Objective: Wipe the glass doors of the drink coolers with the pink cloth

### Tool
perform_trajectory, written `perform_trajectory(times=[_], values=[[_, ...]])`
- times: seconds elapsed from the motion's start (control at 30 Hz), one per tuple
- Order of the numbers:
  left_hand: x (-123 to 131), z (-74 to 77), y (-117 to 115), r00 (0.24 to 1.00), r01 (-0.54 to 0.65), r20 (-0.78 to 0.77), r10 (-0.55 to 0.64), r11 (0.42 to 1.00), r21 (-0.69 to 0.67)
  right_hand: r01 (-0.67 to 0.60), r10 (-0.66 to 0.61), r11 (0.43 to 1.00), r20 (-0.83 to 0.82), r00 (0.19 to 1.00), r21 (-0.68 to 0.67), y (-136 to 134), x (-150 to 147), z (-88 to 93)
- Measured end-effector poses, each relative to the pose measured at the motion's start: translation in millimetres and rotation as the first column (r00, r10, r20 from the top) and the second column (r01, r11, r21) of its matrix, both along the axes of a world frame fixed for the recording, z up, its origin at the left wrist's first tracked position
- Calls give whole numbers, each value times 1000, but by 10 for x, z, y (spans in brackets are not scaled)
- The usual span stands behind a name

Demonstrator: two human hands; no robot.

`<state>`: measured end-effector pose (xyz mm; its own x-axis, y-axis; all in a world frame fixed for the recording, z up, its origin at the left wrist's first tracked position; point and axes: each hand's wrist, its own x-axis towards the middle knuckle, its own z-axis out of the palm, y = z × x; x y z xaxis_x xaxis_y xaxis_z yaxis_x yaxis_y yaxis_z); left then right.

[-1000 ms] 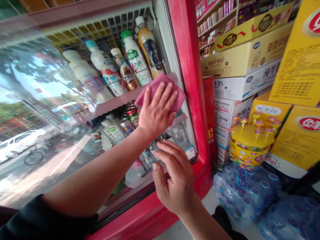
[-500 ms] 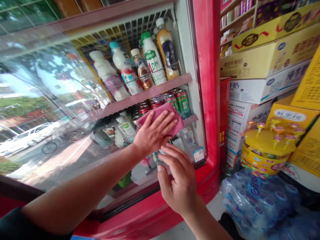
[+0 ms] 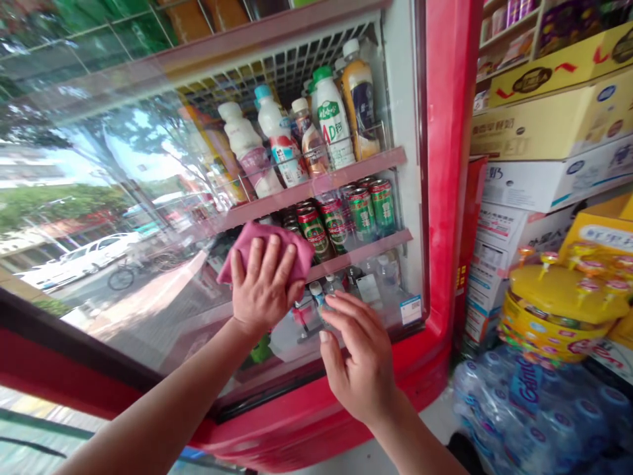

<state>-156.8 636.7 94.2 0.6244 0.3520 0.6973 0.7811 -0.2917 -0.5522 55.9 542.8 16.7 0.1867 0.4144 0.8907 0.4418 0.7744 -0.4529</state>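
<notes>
Right up against the glass door (image 3: 148, 165) of a shop drinks fridge, the left hand (image 3: 264, 287) was pressed to the smooth pane, fingers spread and a bunched pink cloth (image 3: 262, 254) trapped under the palm. That cloth looked soft and rumpled, wider than it was tall, its long axis running roughly sideways, with a corner poking out at about 9 o'clock from the hand. It sat level with the lower shelf, just left of the green beer cans (image 3: 359, 214). Compared with the earlier frames, it had slid left and down across the glass, away from the upper shelf edge. The right hand (image 3: 359, 359) was empty, fingers loosely apart and curved, tips pointing to about 10 o'clock, right by the glass near the bottom of the door, though I can't tell if they were touching it. Around 3 o'clock, past the glossy red frame (image 3: 448, 165), stood stacked cardboard cartons (image 3: 524, 224), a round yellow tin (image 3: 554, 297) with little sticks on top, and shrink-wrapped plastic water bottles (image 3: 519, 409) low down. Plastic drink bottles (image 3: 331, 122) lined the top shelf inside.
</notes>
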Motion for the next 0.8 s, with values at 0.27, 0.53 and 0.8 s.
perform_trajectory(times=[0.27,0.53,0.8], values=[[-195,-386,-277,999,-35,-43,30,992,-120,-146,150,985,48,987,-92,-94,-436,-237],[-215,-328,-535,996,-28,78,51,963,-269,-37,57,977,93,994,-209,354,-740,-154],[-589,-291,-845,964,4,245,100,920,-392,175,-131,982,417,899,-70,520,-1097,196]])
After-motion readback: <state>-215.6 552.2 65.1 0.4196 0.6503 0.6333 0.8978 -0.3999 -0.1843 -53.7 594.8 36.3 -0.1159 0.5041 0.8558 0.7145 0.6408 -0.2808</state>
